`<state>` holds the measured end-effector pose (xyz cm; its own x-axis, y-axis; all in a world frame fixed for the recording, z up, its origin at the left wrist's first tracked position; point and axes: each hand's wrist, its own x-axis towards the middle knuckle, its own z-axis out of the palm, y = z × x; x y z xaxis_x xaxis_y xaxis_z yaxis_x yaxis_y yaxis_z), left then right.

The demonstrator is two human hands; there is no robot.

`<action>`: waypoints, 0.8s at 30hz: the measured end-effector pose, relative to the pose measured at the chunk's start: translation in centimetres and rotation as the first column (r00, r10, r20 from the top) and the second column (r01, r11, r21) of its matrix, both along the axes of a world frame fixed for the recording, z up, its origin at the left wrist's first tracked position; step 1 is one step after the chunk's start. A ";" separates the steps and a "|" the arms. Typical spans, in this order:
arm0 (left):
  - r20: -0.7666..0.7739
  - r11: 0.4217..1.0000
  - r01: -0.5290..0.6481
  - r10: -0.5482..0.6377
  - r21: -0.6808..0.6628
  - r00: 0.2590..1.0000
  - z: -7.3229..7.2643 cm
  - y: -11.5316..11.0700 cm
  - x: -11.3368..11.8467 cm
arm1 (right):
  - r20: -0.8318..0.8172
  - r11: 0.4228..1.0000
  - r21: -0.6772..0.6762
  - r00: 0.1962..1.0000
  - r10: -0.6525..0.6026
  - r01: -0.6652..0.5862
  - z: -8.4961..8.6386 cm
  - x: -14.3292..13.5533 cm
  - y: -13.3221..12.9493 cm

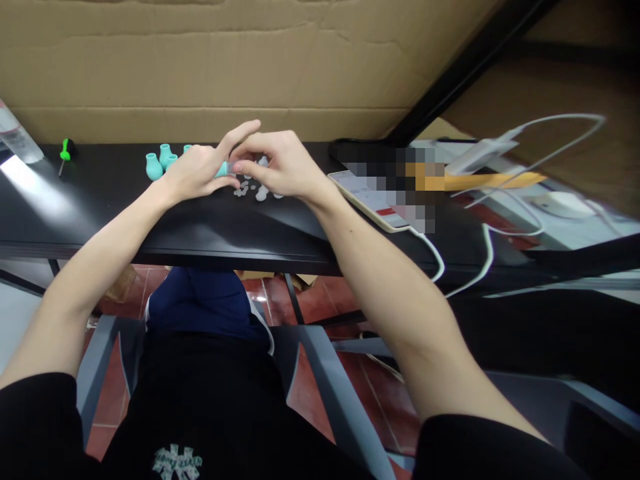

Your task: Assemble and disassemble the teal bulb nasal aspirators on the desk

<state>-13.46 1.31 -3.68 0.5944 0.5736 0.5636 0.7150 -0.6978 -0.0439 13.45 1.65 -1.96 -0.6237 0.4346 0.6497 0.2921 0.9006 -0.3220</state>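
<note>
My left hand (197, 172) is closed round a small teal rubber bulb (221, 171), its index finger raised above it. A clear piece (231, 168) sits at the bulb's right end, where my right hand (287, 163) pinches with thumb and fingers. Whether the clear piece is inside the bulb's mouth or only against it, I cannot tell. Several more teal bulbs (154, 167) stand on the black table to the left, partly behind my left hand. Under and beside my right hand lie small translucent discs or caps (261, 193), some of them hidden by its fingers.
A green-handled screwdriver (65, 151) and a clear bottle (21, 137) are at the table's left. On the right lie a phone (373, 203) with a white cable (433, 253) and a yellow strip (493, 181). Cardboard (200, 73) rises behind the black table (225, 233).
</note>
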 end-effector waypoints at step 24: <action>0.089 0.968 0.182 -0.169 -0.172 0.982 1.5 -1.3 0.2 | -0.018 0.999 -0.001 0.999 -0.046 0.046 0.4 0.4 -0.1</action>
